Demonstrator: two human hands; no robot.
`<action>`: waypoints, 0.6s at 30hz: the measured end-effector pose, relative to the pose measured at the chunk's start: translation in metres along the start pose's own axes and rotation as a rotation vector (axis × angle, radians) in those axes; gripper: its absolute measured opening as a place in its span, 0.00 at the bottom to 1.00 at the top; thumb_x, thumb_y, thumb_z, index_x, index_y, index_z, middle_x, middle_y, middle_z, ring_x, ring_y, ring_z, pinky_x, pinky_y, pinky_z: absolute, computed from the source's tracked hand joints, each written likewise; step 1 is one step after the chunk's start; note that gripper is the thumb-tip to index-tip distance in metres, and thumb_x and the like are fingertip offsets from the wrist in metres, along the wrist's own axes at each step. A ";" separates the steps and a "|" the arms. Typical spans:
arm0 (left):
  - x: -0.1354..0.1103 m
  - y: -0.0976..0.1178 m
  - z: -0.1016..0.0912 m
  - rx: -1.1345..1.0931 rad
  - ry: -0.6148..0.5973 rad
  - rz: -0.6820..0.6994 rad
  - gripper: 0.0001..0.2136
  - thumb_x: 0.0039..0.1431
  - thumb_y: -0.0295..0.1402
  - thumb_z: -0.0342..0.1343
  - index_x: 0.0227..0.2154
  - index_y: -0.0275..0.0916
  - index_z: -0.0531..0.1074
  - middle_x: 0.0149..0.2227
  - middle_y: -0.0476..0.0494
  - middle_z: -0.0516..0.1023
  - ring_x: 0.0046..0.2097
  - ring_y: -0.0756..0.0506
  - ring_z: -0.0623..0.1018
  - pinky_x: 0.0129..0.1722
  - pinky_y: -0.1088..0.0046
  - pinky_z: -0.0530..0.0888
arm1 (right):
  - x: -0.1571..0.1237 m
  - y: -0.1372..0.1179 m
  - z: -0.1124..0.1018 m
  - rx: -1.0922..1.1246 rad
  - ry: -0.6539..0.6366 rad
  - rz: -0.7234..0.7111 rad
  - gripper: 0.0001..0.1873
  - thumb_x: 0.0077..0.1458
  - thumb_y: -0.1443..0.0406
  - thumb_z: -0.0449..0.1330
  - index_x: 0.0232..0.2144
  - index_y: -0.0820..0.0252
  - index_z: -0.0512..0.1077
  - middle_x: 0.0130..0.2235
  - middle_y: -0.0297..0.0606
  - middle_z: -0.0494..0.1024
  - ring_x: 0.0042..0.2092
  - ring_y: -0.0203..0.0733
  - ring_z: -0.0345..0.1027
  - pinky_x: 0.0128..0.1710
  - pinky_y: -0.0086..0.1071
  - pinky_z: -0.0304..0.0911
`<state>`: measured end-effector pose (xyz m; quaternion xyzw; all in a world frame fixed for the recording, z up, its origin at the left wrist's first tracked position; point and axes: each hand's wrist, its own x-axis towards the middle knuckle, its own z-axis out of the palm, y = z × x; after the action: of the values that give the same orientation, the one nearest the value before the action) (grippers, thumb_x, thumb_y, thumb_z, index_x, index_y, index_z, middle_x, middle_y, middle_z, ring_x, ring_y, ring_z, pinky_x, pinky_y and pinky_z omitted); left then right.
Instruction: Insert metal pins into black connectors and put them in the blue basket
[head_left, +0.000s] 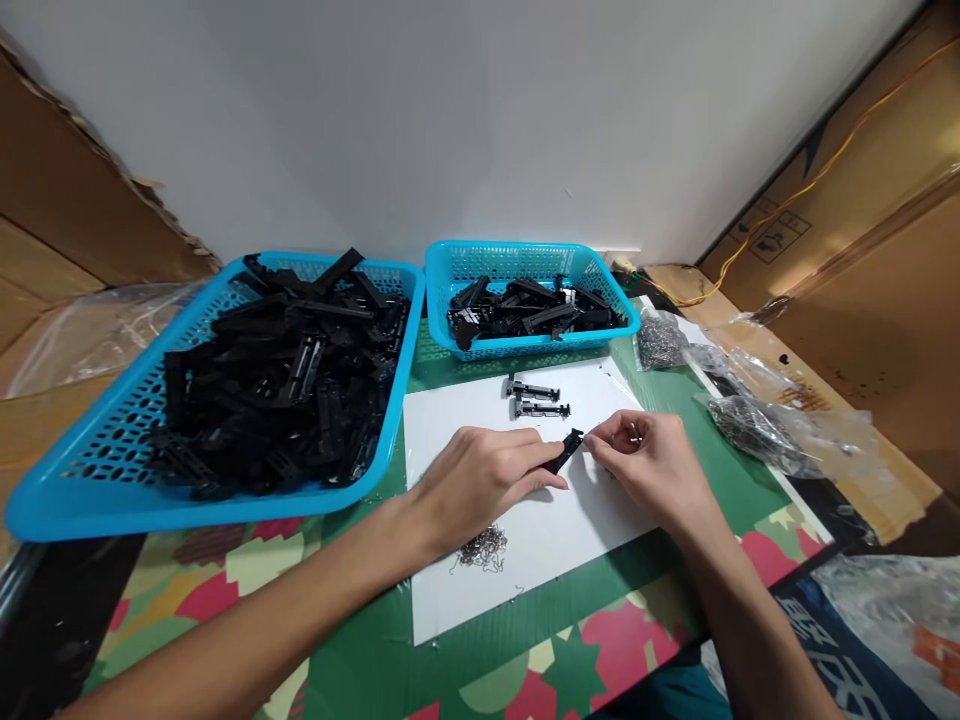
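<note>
Between the thumb and fingers of my left hand (487, 480) is a small black plastic part (571, 446), held at a slant over a white sheet (450, 610). My right hand (649, 455) is closed in a pinch at the part's far end; whatever its fingertips hold is too small to make out. Two similar black plastic parts with shiny metal strips, one (534, 390) above the other (543, 409), lie on the sheet beyond my hands. A small heap of thin bent wire pieces (484, 548) rests near my left wrist.
A large blue basket (82, 515) heaped with black parts stands at left. Behind the sheet is a smaller blue basket (517, 250) of similar parts. Clear bags of small metal pieces (660, 340) lie at right. Cardboard (870, 330) and a white wall (480, 120) border the table.
</note>
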<state>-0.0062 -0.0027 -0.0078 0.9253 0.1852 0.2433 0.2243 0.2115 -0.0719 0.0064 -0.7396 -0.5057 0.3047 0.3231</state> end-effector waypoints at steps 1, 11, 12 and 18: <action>0.000 0.000 0.000 0.007 -0.002 0.003 0.11 0.69 0.36 0.64 0.49 0.36 0.82 0.35 0.46 0.84 0.34 0.45 0.83 0.32 0.71 0.72 | 0.000 -0.001 0.001 -0.008 0.007 -0.008 0.11 0.49 0.60 0.63 0.23 0.61 0.78 0.19 0.30 0.66 0.23 0.35 0.56 0.23 0.30 0.49; 0.000 0.000 0.001 -0.072 -0.007 -0.054 0.11 0.69 0.37 0.63 0.49 0.38 0.83 0.35 0.46 0.85 0.35 0.46 0.83 0.36 0.72 0.74 | -0.005 0.001 0.012 -0.063 0.088 -0.090 0.14 0.55 0.57 0.62 0.23 0.58 0.72 0.21 0.31 0.70 0.23 0.36 0.59 0.25 0.32 0.49; 0.000 0.000 0.001 -0.085 -0.004 -0.061 0.11 0.70 0.37 0.63 0.49 0.38 0.83 0.35 0.45 0.85 0.35 0.46 0.83 0.37 0.72 0.75 | -0.005 0.001 0.012 -0.086 0.082 -0.103 0.14 0.57 0.57 0.62 0.24 0.58 0.72 0.21 0.32 0.71 0.24 0.36 0.59 0.26 0.32 0.50; 0.002 -0.002 0.000 -0.141 0.001 -0.080 0.13 0.71 0.39 0.60 0.48 0.38 0.84 0.32 0.45 0.85 0.33 0.46 0.82 0.35 0.72 0.74 | -0.001 -0.005 0.001 -0.235 -0.055 -0.158 0.09 0.59 0.63 0.61 0.27 0.57 0.75 0.25 0.35 0.77 0.28 0.39 0.65 0.29 0.33 0.53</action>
<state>-0.0054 -0.0005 -0.0078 0.8990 0.2043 0.2469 0.2984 0.2074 -0.0711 0.0101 -0.7217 -0.6031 0.2373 0.2433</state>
